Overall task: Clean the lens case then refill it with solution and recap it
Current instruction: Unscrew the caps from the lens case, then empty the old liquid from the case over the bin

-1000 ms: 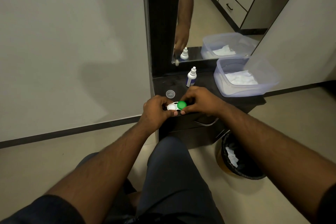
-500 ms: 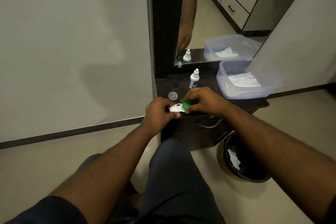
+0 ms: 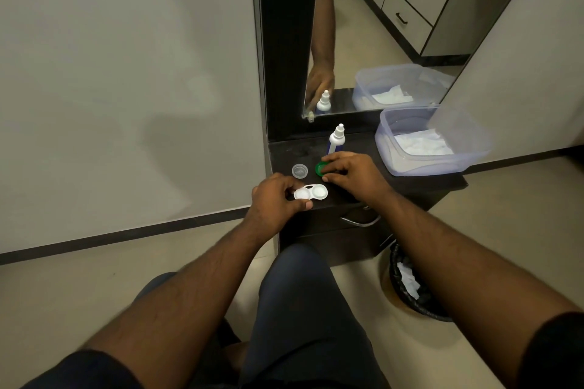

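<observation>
Now the white lens case (image 3: 311, 192) lies uncapped, both wells open.

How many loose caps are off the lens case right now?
2: a clear cap lying on the dark cabinet top and a green cap beside it under the right hand. None else shows.

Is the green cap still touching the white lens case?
Apart. The head view shows the green cap on the dark cabinet top under the right hand, with bare surface between it and the lens case held by the left hand.
</observation>
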Available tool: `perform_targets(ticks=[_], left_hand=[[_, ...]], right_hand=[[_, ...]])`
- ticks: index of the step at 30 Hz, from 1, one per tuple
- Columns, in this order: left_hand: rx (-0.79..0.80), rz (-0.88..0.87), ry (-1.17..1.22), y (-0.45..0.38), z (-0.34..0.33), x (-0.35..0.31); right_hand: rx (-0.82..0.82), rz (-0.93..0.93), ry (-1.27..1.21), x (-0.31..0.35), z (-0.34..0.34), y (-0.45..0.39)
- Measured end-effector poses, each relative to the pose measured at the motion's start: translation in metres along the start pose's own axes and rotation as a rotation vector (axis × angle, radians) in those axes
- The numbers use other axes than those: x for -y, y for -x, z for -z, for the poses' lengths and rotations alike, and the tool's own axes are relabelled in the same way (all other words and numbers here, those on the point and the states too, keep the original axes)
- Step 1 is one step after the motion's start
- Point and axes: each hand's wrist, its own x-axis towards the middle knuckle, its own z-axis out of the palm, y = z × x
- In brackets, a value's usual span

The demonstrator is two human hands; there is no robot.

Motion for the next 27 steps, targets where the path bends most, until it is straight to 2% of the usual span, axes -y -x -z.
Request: perform_targets(ticks=[5,8,12,15,21,27], left_hand=[[0.0,0.006,-0.026,0.0,0.001,-0.002],[-0.021,-0.012,-0.045,0.001,0.001,-0.004],[-0.046,-0.022,-0.011,0.003,0.0,-0.005],[-0.054,-0.042,0.041,0.002,0.003,-0.008],[0.057,-0.181,0.12,0.001,-0.005,-0.035],[0.132,-0.322,0.133,-0.006,-0.029,-0.078]], right_hand=[[0.002,-0.057,-0.057,0.005,0.002,0.004],[-0.07,-0.102,-0.077,0.004,-0.002,0.014],[-0.246,-0.145,-0.31,-0.001,-0.007,0.043],[-0.208,-0.201,-0.469,-0.002,-0.007,0.062],[-0.176,-0.301,-0.797,0.003,0.005,0.081],[-0.387,-0.375,-0.906,-0.015,0.023,0.111]])
